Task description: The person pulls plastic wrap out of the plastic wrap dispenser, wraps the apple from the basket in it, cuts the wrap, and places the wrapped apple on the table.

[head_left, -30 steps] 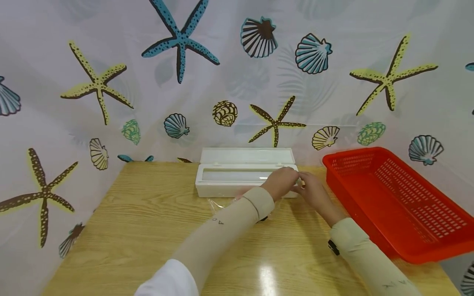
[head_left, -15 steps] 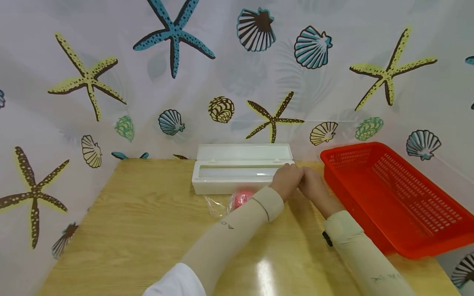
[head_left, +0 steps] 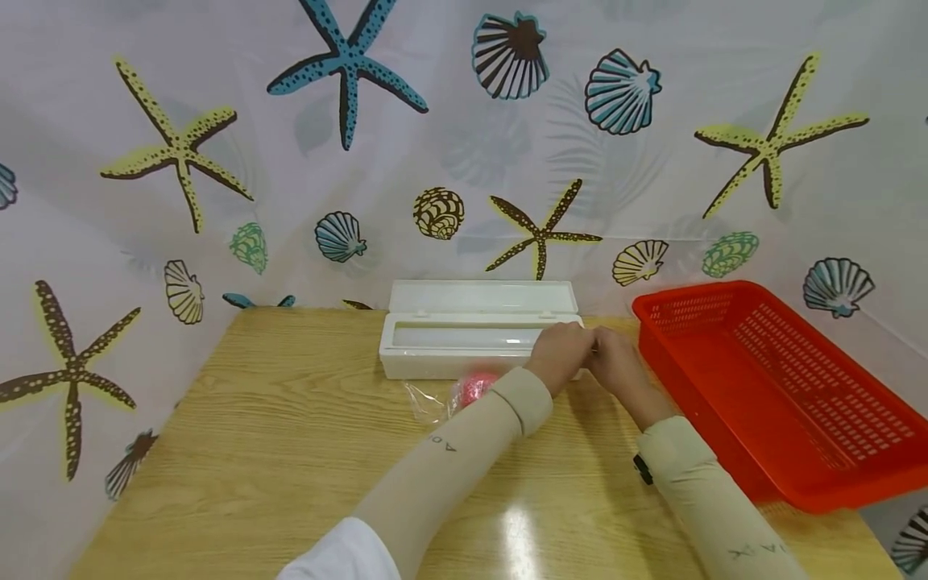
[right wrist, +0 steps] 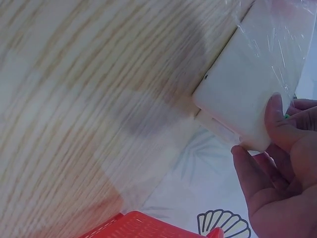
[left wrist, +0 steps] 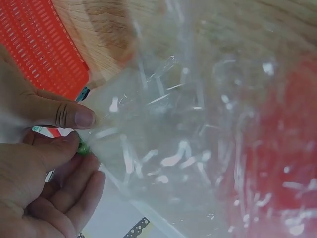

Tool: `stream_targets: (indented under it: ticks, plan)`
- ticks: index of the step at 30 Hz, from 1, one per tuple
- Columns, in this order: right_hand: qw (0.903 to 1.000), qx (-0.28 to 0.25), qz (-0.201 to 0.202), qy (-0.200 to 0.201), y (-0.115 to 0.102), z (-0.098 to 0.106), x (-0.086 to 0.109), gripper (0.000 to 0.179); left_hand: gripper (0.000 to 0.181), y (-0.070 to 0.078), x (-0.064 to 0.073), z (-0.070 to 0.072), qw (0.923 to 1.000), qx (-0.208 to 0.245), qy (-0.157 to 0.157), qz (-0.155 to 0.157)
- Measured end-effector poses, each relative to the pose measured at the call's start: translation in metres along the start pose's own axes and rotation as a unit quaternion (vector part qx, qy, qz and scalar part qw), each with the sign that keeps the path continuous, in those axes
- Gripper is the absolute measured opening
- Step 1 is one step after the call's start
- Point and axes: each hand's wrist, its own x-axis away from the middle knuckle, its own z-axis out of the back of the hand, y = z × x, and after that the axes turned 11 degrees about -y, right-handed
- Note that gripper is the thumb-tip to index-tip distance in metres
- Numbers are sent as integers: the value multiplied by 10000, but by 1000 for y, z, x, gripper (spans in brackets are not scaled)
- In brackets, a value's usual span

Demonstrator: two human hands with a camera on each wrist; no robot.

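In the head view both hands meet at the right end of an open white box (head_left: pixel 428 364). My left hand (head_left: pixel 560 354) pinches clear plastic film (left wrist: pixel 163 124), which narrows to a point at the fingertips. My right hand (head_left: pixel 618 364) pinches the film's tip from the other side; in the right wrist view its thumb and index finger lie close by the box end. A small green piece (left wrist: pixel 82 147) sits at the pinching fingers in the left wrist view, mostly covered by them. Under the film lies a pinkish-red thing (head_left: pixel 476 388), partly behind my left sleeve.
A red perforated basket (head_left: pixel 779 403) stands at the right, close to my right forearm. The box's lid (head_left: pixel 482 296) is raised against a shell-patterned cloth (head_left: pixel 406 161). Wooden tabletop (head_left: pixel 290 451) extends to the left and front.
My left hand has shifted slightly to the right, and its fingers have drawn in against the right hand. More of the pinkish-red thing shows beside my left sleeve.
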Motion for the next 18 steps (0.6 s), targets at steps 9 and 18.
stream_targets:
  ticks: [9,18]
  plan:
    - [9998,68,-151,-125,-1,-5,-1,11,7,0,5,-2,9993,-166,149,294]
    - [9970,-139,-568,-512,-10,-5,8,29,21,-8,13,-3,9992,-217,-221,241]
